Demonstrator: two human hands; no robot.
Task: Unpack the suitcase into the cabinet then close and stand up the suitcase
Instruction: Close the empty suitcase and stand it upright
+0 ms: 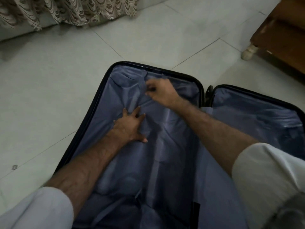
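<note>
The suitcase (105, 103) lies open flat on the pale tiled floor (57, 76), its black-rimmed left half filling the middle of the view and its right half (257, 116) running off at 3 o'clock. Both halves are lined in blue-grey fabric (165, 146), which is rumpled and stretched over bulges beneath it.

The left hand (130, 124) presses flat on the lining near the centre of the left half, fingers spread wide and straight. The right hand (160, 92) reaches across toward 12 o'clock, close to the far rim, with its fingers curled together at the lining (it is blurred, so I cannot tell whether it pinches the fabric or a small pull there). White sleeves (264, 171) are pushed up on both forearms.

At 10 to 12 o'clock hangs a patterned lace curtain (74, 9). At 2 o'clock stands a brown wooden cabinet (280, 33) on a pale rounded foot, well apart from the suitcase.
</note>
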